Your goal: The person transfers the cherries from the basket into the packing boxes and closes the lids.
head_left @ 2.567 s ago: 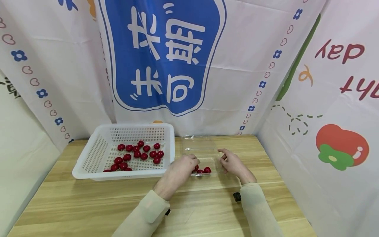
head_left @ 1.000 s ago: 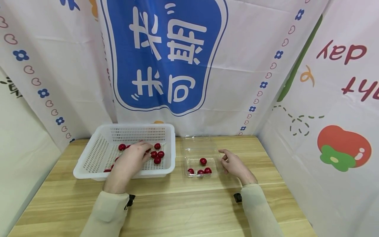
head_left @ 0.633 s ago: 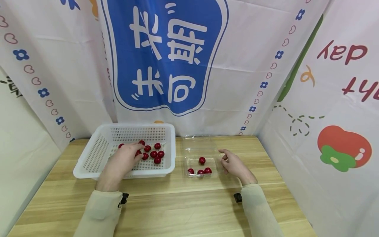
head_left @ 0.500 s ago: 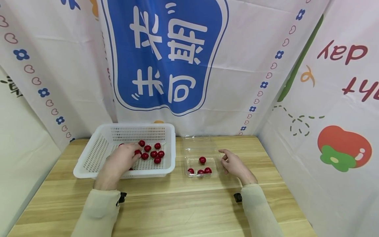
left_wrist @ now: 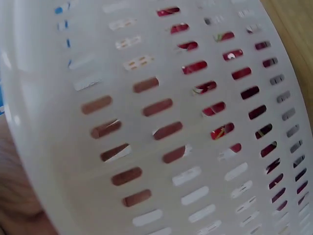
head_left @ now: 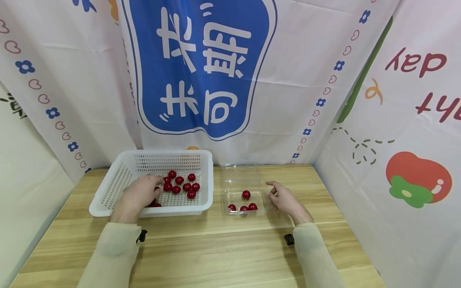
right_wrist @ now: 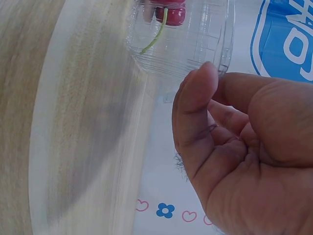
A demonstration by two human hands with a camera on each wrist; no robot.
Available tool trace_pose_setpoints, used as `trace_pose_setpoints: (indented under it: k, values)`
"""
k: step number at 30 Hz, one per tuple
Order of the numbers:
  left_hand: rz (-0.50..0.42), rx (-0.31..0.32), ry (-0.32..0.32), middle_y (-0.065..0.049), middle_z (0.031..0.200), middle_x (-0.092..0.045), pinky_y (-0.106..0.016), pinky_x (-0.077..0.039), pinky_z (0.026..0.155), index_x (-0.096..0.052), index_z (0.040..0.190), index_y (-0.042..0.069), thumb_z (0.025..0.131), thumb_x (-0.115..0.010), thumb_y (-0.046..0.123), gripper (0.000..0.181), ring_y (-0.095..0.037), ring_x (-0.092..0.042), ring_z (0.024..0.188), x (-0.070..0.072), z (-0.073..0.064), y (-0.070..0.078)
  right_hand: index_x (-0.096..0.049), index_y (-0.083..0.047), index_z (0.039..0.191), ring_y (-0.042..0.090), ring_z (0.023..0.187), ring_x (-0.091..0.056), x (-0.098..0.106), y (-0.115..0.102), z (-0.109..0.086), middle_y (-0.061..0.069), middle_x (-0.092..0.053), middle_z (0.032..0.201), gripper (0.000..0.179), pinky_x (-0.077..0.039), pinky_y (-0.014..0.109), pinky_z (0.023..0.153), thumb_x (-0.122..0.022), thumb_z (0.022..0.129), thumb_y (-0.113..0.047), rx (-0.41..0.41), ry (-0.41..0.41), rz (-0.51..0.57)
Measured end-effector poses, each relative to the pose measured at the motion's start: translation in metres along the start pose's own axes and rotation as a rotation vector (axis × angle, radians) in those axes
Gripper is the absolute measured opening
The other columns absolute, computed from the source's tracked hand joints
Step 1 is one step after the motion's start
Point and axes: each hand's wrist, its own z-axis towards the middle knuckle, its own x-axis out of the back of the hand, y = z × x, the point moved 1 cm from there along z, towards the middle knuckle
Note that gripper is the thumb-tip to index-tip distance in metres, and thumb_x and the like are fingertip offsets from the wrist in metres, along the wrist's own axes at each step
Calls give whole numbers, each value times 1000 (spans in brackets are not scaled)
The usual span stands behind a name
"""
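Observation:
My left hand point(head_left: 139, 195) reaches down into a white slotted plastic basket point(head_left: 102, 200), over its left part. Its fingers bend down among red cherries point(head_left: 176, 189); the fingertips are partly hidden, so whether they pinch a cherry is unclear. In the left wrist view the basket wall point(left_wrist: 98, 196) blocks most of that hand, with cherries point(left_wrist: 194, 67) showing through the slots. My right hand point(head_left: 286, 200) stays at the right side of a clear plastic box point(head_left: 241, 214), fingers loosely bent, the thumb tip point(right_wrist: 204, 81) by the box edge. Several cherries point(head_left: 246, 195) lie in the box.
The clear lid point(head_left: 241, 173) stands raised at the box's back. Both containers rest on a wood-grain table point(head_left: 216, 248). A printed curtain point(head_left: 288, 80) hangs close behind, and another printed sheet point(head_left: 396, 180) rises along the right.
My left hand has gone from the clear box to the basket, then shifted left inside it, uncovering cherries on its right. A cherry lies towards the box's middle. My right hand has barely moved.

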Motion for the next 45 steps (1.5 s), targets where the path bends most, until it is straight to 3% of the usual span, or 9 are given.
trace_pose_setpoints:
  k: [10, 15, 28, 45]
  values:
    - [65, -27, -71, -28, 131, -83, -63, -68, 104, -80, 134, -4, 108, -79, 7, 28, -45, -80, 119, -2, 10, -10, -47, 2, 174, 25, 69, -69, 1, -1, 0, 22, -71, 114, 55, -68, 45, 66, -56, 121, -1, -5, 0, -3]
    - [67, -14, -99, -28, 133, -83, -61, -69, 101, -80, 135, -4, 107, -78, 6, 29, -42, -80, 117, -6, 14, -11, -47, 2, 175, 25, 69, -70, 0, 1, 1, 22, -71, 114, 55, -68, 44, 67, -56, 120, -1, -9, 2, -11]
    - [-3, 51, -164, -28, 141, -79, -62, -67, 106, -81, 135, -1, 101, -85, 1, 34, -41, -76, 123, -8, 13, -5, -48, 1, 174, 24, 68, -70, 0, 2, 0, 20, -71, 112, 55, -68, 43, 66, -57, 120, -1, -11, 5, -13]
    - [-26, 19, -200, -23, 123, -83, -56, -69, 94, -85, 118, 1, 101, -84, 1, 17, -32, -75, 105, -15, 13, -2, -47, 1, 174, 26, 68, -70, 0, 3, 2, 22, -72, 112, 55, -66, 42, 65, -57, 120, 0, -6, 3, -19]
